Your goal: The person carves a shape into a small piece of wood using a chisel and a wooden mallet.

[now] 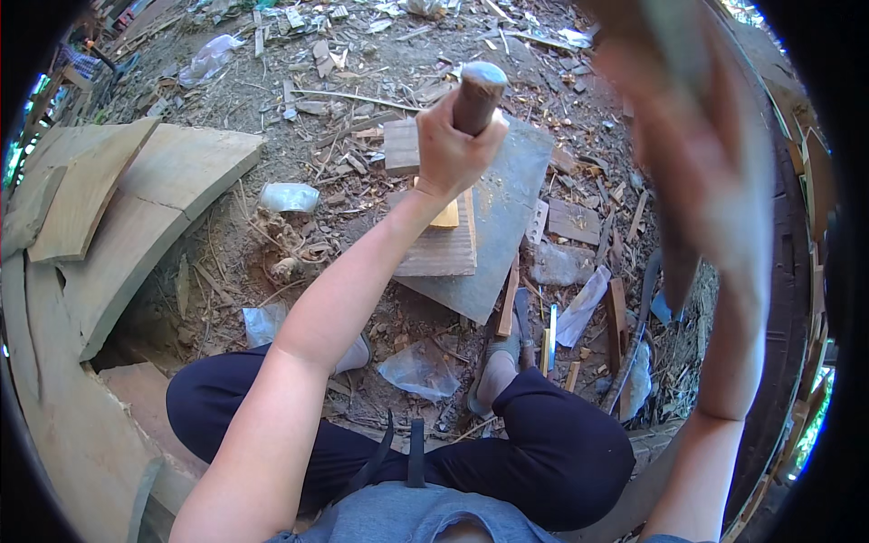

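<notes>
Left hand (460, 152), upper centre of the frame: fingers wrapped closed round a dark, pale-topped handle (476, 101). Below it, centre: yellowish wood piece (446, 216) on a ridged board (444, 252), beside bare grey slab (507, 217). Right hand (692, 158), upper right: blurred; grip cannot be told.

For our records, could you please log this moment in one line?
left hand: grips brown handle | right hand: raised, blurred | ridged board: on grey slab

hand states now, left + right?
Left hand: closed around a round brown tool handle.
Right hand: raised, motion-blurred; cannot tell its grip or what it may hold.
</notes>
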### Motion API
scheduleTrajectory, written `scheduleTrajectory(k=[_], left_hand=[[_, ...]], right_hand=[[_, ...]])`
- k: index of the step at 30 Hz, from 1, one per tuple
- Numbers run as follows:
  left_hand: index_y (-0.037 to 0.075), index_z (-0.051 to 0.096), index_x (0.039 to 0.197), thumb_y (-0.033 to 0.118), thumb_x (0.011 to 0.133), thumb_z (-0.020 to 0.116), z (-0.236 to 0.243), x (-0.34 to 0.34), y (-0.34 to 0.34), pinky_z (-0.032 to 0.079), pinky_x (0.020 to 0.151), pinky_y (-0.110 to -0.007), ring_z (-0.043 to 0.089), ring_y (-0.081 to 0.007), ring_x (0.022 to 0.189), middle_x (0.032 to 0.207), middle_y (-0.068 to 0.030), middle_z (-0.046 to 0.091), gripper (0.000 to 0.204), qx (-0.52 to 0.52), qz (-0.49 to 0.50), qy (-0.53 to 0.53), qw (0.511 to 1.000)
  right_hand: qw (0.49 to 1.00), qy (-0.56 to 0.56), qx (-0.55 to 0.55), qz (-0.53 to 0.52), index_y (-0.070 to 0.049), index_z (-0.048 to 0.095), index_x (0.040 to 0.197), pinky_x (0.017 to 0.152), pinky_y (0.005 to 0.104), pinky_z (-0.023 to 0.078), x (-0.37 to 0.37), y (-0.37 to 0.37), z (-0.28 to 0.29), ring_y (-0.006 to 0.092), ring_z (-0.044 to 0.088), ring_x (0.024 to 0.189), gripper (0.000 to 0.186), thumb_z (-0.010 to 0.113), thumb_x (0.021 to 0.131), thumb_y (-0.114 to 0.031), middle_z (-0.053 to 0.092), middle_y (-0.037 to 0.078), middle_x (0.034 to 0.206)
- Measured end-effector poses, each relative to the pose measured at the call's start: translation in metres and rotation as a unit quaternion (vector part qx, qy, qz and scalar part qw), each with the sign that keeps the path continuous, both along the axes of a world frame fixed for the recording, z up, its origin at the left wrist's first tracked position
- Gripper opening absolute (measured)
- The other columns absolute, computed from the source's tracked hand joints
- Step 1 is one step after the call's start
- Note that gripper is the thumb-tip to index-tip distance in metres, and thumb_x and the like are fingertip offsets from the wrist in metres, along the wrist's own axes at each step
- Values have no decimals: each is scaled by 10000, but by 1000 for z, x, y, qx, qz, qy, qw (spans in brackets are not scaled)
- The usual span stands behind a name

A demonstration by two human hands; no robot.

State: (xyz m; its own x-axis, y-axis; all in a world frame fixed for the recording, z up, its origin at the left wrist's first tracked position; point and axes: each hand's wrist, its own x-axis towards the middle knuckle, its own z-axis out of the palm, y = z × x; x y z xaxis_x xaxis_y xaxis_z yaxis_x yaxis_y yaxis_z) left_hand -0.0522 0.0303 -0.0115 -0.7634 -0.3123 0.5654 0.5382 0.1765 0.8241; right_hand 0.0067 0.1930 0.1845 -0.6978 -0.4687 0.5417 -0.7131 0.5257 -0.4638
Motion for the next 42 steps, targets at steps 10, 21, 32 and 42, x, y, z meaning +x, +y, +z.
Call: scheduleTrajectory(k=[10,21,32,42], left_hand=[[24,635,803,113,716,677,3,1,-3,477,554,-297,589,-132,544,619,-65,615,130,-32,-20,-18,999],[24,628,819,120,702,681,-3,4,-10,447,547,-281,529,-109,536,594,-43,566,160,-44,-22,-13,999],[30,551,726,98,720,661,-8,-1,-11,414,532,-288,493,-97,562,605,-2,544,130,29,-46,-68,996],[45,513,805,-1,802,581,2,6,-11,357,352,-224,441,-80,401,566,-5,479,82,61,-101,-47,992]], right_hand=[[978,-112,-51,-167,-54,595,1267,620,290,483,7,10,33,111,616,721,425,606,918,-297,663,58,872],[987,-131,-27,-92,-11,535,1303,527,260,455,8,6,20,115,568,581,503,615,893,-293,657,78,925],[957,-245,-29,-156,-23,355,1380,619,437,524,-5,61,-163,309,676,699,697,676,847,-336,674,216,844],[888,-312,107,-322,-63,436,1317,747,514,512,48,154,-401,447,649,904,625,697,837,-365,669,250,979]])
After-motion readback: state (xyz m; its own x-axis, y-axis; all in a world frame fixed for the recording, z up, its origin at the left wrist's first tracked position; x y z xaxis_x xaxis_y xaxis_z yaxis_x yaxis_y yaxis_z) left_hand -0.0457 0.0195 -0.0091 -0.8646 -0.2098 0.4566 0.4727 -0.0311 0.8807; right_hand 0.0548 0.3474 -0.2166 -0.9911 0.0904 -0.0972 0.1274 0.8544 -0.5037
